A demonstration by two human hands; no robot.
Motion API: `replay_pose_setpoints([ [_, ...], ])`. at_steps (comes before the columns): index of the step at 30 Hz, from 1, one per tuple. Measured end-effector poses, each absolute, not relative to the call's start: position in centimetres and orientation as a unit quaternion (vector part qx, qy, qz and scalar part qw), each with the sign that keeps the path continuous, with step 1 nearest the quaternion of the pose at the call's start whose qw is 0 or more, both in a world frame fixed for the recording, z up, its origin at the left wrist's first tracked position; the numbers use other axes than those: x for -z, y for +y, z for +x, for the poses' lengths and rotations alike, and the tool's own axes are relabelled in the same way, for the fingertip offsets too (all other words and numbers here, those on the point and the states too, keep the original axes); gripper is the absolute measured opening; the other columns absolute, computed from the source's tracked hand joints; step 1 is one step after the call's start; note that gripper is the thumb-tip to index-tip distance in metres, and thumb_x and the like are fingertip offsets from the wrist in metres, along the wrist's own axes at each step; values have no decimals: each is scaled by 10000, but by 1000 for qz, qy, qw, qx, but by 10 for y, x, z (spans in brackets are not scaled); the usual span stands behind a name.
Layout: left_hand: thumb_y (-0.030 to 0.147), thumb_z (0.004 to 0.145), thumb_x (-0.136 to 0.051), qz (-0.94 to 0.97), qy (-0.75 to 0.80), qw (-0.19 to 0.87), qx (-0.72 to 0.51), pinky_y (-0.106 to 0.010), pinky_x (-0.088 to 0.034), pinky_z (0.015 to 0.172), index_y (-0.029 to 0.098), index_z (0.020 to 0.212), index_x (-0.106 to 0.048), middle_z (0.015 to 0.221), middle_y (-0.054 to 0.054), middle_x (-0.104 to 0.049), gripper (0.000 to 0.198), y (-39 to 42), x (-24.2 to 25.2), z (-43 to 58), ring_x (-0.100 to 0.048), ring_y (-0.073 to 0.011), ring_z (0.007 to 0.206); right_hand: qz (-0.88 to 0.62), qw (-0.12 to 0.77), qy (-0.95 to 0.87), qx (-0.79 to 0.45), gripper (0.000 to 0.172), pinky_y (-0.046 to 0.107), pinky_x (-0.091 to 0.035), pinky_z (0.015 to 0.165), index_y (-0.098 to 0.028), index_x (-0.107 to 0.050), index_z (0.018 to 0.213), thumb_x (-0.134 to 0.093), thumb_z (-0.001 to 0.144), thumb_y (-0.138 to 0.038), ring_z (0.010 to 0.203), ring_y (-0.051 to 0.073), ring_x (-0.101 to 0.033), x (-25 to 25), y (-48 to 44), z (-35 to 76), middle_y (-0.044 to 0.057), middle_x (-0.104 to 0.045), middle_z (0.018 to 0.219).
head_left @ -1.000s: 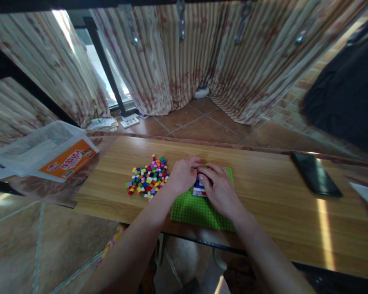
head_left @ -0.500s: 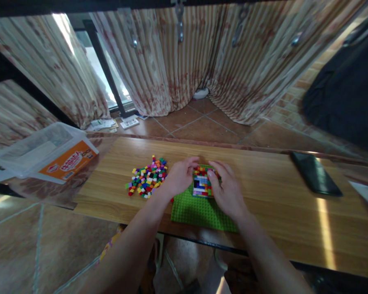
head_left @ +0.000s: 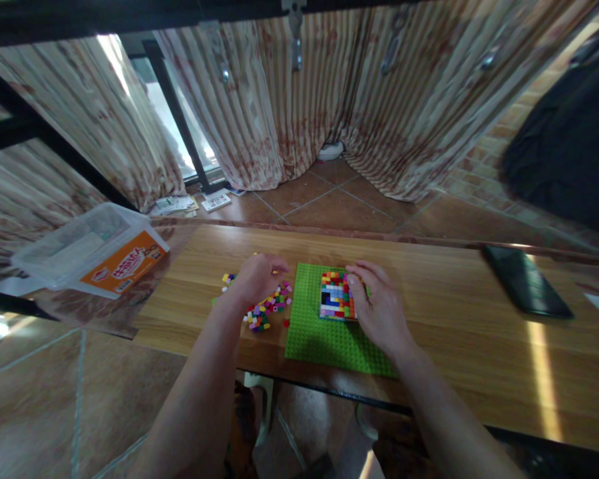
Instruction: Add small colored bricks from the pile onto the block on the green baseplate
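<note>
- On the green studded baseplate (head_left: 304, 342), toward its far side, sits the multicoloured brick build (head_left: 335, 299); the right hand (head_left: 378, 303) curls over its right side, seemingly to steady it, though I cannot tell whether the fingers clamp it.
- Left of the baseplate, the left hand (head_left: 257, 279) is over the loose toy bricks (head_left: 257, 324), which lie handily on that side; whether its fingertips pinch one cannot be told.
- Green studs border the build's left and near edges.
- The baseplate's near edge lies close to the wooden table's (head_left: 444, 319) front edge; rightward, wood stretches to the black phone (head_left: 526, 283).
</note>
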State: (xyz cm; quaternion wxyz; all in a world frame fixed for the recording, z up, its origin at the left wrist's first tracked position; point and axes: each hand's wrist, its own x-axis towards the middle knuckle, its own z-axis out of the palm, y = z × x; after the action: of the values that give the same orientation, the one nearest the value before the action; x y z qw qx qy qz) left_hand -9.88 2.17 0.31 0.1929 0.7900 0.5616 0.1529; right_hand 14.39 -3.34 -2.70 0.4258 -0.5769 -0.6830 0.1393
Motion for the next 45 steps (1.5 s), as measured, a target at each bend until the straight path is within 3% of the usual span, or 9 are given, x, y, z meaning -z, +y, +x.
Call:
replay_pose_setpoints([
  [9, 151, 757, -586, 809, 559, 169, -68, -304, -521, 816, 233, 774, -790, 805, -38, -763, 220, 14, -4, -89, -679, -196, 788, -578, 419, -685, -146, 384, 514, -470, 1013, -196, -713, 1038, -423, 974, -439, 1126, 278, -599, 26, -33, 143, 143, -648, 1178],
  [18, 106, 769, -536, 797, 572, 171, -91, -315, -499, 785, 192, 678, -703, 750, -50, -719, 209, 14, -3, -80, -645, -199, 756, -580, 410, -686, -156, 393, 497, -475, 1009, -180, -719, 1027, -428, 969, -440, 1108, 276, -609, 27, -31, 144, 148, -654, 1167],
  [24, 112, 848, -486, 788, 544, 207, -199, -277, -485, 695, 160, 809, -667, 756, -45, -696, 191, 13, -8, -69, -624, -173, 711, -581, 406, -688, -155, 402, 485, -476, 1001, -169, -721, 1032, -420, 976, -430, 1115, 282, -605, 24, -32, 142, 157, -651, 1174],
  [31, 123, 886, -517, 796, 498, 226, -259, -270, -504, 881, 172, 928, -709, 956, -38, -734, 203, 11, 1, -45, -666, -159, 911, -582, 410, -685, -153, 380, 473, -473, 1013, -170, -714, 1052, -444, 967, -423, 1118, 270, -605, 27, -32, 142, 150, -645, 1186],
  [38, 156, 918, -497, 820, 474, 209, -246, -291, -527, 875, 188, 987, -727, 979, -57, -743, 243, 11, 8, -36, -682, -172, 911, -581, 405, -689, -152, 369, 506, -481, 998, -196, -717, 1050, -458, 956, -440, 1107, 282, -610, 27, -30, 143, 145, -655, 1181],
  [45, 137, 903, -512, 810, 498, 189, -244, -315, -538, 931, 180, 1194, -655, 1117, -76, -738, 327, 11, 8, -30, -695, -189, 997, -580, 405, -690, -156, 357, 492, -488, 990, -178, -717, 1057, -474, 952, -418, 1106, 278, -608, 28, -30, 144, 155, -652, 1184],
])
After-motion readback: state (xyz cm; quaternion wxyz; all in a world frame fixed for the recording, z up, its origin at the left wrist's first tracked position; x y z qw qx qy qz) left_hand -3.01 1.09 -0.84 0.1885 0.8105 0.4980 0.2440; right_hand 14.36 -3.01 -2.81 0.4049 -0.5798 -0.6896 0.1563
